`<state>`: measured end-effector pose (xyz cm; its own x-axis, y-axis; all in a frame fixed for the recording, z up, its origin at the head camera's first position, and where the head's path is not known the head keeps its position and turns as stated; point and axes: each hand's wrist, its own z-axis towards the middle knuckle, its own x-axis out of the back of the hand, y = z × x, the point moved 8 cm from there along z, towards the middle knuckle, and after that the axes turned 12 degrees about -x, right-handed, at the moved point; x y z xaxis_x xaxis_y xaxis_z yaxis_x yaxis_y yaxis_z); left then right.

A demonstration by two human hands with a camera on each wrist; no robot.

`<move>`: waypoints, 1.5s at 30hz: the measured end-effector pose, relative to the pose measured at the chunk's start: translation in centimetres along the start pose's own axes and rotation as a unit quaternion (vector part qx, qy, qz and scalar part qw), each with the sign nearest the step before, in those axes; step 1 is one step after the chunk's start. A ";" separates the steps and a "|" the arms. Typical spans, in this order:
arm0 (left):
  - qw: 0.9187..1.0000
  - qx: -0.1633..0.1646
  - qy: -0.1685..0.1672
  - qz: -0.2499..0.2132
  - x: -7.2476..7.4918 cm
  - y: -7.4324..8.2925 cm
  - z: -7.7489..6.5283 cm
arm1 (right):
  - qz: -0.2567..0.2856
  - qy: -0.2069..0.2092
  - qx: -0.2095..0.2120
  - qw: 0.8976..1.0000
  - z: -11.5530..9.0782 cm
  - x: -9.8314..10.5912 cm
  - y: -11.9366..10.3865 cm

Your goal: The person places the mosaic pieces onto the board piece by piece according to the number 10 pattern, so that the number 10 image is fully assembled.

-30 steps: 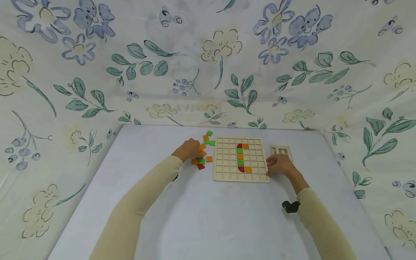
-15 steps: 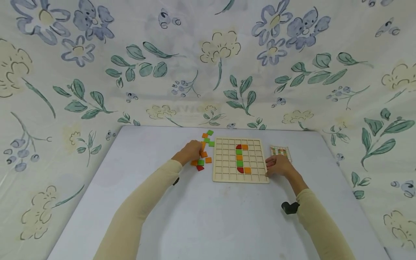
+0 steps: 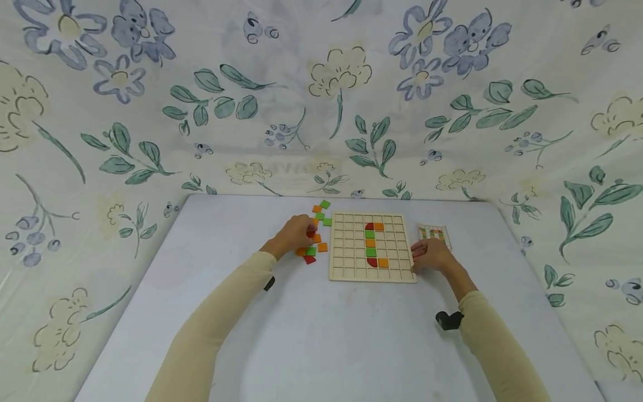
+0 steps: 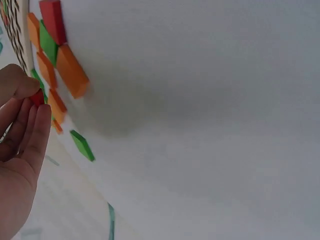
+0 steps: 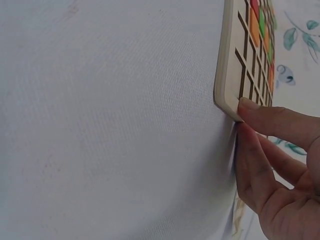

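Note:
My left hand (image 3: 296, 231) pinches a small red tile (image 4: 37, 97) between thumb and fingertips, held above the loose tiles left of the board. A wooden grid board (image 3: 346, 273) lies flat on the table. Red, orange and green tiles in it form a bracket shape, with a green tile (image 3: 370, 252) near its lower end. My right hand (image 3: 433, 254) grips the board's right edge, thumb on top and fingers against the side, as the right wrist view shows.
Loose orange, green and red tiles lie left of the board, among them an orange tile (image 3: 322, 247) and a red tile (image 3: 309, 259). A small patterned card (image 3: 436, 231) lies behind my right hand. A flowered cloth (image 3: 301, 111) hangs behind the white table (image 3: 321, 340).
My left hand has come up slightly from among the loose tiles, and a red tile now shows between its fingers. My right hand has stayed at the board's edge.

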<state>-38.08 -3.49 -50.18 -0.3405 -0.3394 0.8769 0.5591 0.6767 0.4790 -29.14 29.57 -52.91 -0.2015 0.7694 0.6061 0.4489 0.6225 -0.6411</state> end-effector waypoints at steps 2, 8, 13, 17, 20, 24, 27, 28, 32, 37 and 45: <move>0.999 -0.028 0.017 -0.005 0.2 1.6 0.3 | -0.002 -0.002 0.002 1.000 0.0 0.1 0.1; 0.992 -0.124 0.029 0.002 -0.7 7.5 1.7 | -0.006 -0.002 0.006 1.000 0.2 0.2 0.2; 0.983 -0.183 0.008 0.013 -3.1 11.8 2.8 | 0.000 -0.005 0.005 1.000 0.2 0.0 0.1; 0.977 -0.215 -0.006 0.007 -5.3 14.3 3.8 | 0.001 -0.005 0.000 1.000 0.1 0.0 0.1; 0.974 -0.225 -0.017 0.000 -6.6 15.9 4.5 | 0.001 -0.006 0.002 1.000 0.1 0.1 0.1; 0.973 -0.230 -0.031 0.003 -8.1 17.3 5.4 | 0.001 -0.006 0.013 1.000 0.2 0.2 0.0; 0.973 -0.224 -0.046 -0.006 -9.0 17.9 5.9 | -0.001 -0.006 0.020 1.000 0.3 0.2 0.0; 0.974 -0.222 -0.050 -0.010 -9.3 18.0 6.0 | -0.001 -0.006 0.021 1.000 0.4 0.2 0.0; 0.974 -0.220 -0.060 -0.007 -9.9 18.3 6.4 | 0.000 -0.005 0.018 1.000 0.5 0.2 0.1; 0.971 -0.230 -0.066 0.010 -10.3 18.7 6.7 | 0.003 -0.006 0.018 1.000 0.4 0.2 0.0; 0.966 -0.246 -0.078 0.025 -10.6 18.6 7.3 | 0.005 -0.008 0.012 1.000 0.3 0.4 0.0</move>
<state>-29.55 17.51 -50.87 -0.3914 -0.1861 0.9012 0.8561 0.2854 0.4308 -29.53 29.89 -52.81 -0.2118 0.7780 0.5915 0.4309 0.6175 -0.6580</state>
